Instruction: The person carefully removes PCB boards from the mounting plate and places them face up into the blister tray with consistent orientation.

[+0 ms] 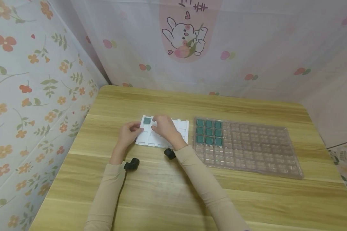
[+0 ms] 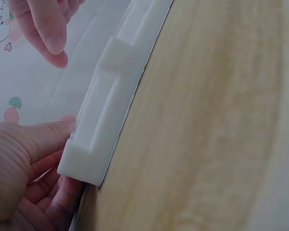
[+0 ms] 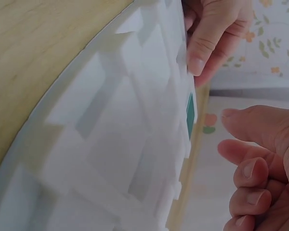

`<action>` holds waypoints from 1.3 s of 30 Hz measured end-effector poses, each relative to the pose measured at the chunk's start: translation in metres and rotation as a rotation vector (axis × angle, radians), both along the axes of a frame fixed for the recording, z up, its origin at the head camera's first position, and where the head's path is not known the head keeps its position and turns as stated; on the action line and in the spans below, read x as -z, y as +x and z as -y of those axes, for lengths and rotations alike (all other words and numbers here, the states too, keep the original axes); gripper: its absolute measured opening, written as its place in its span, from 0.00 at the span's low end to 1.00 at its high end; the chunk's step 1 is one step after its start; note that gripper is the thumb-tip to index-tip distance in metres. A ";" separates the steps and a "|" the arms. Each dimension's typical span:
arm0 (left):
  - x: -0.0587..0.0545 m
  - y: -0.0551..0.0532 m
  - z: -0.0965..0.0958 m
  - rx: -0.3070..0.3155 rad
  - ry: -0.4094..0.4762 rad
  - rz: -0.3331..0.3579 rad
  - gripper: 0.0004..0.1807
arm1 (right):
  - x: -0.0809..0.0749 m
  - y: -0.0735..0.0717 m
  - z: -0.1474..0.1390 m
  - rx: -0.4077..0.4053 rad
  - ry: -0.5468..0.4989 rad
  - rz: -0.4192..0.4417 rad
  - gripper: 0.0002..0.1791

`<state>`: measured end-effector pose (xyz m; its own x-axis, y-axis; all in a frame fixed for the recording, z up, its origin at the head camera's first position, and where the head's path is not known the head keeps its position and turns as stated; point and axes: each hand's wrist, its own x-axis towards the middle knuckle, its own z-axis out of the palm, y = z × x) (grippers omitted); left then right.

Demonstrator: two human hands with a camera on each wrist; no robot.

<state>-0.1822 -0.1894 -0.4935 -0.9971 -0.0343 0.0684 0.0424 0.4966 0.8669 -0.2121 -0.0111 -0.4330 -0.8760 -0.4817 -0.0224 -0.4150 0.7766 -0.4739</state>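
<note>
A white foam-like tray (image 1: 144, 138) with recessed compartments lies on the table. One green square chip (image 1: 147, 120) sits in its far left compartment; the right wrist view catches the same green chip (image 3: 190, 115) edge-on. My left hand (image 1: 128, 133) grips the tray's left end, thumb on its upper edge and the other fingers against its side. Over the tray, my right hand (image 1: 165, 127) hovers near the chip. Its thumb and forefinger are apart with nothing between them, and the other fingers curl loosely, as the right hand (image 3: 265, 163) shows up close.
To the right lies a clear plastic tray (image 1: 260, 147) of many small pockets. Several green chips (image 1: 209, 132) fill its far left pockets in rows. A black wrist device (image 1: 132, 164) is on each sleeve. Printed curtains (image 1: 231, 41) hang behind and left of the wooden table (image 1: 150, 199).
</note>
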 end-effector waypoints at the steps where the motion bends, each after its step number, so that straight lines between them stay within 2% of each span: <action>1: 0.000 0.000 0.000 0.001 0.001 -0.002 0.17 | 0.000 -0.001 0.002 0.002 0.006 0.004 0.16; 18: 0.001 0.000 0.001 -0.003 -0.007 -0.015 0.17 | 0.006 -0.019 0.019 0.005 0.135 0.057 0.17; 25: 0.001 0.001 0.002 0.007 0.013 -0.009 0.17 | 0.007 -0.025 0.022 0.014 0.153 0.067 0.15; 32: 0.003 0.001 0.003 0.017 0.012 -0.039 0.17 | 0.008 -0.032 0.026 0.017 0.170 0.070 0.09; 39: 0.004 0.000 0.003 0.016 0.010 -0.046 0.17 | 0.010 -0.036 0.029 0.021 0.191 0.064 0.09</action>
<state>-0.1821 -0.1928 -0.4972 -0.9933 -0.0188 0.1142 0.0907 0.4866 0.8689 -0.2481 -0.0403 -0.4432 -0.8797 -0.4451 -0.1676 -0.3715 0.8630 -0.3423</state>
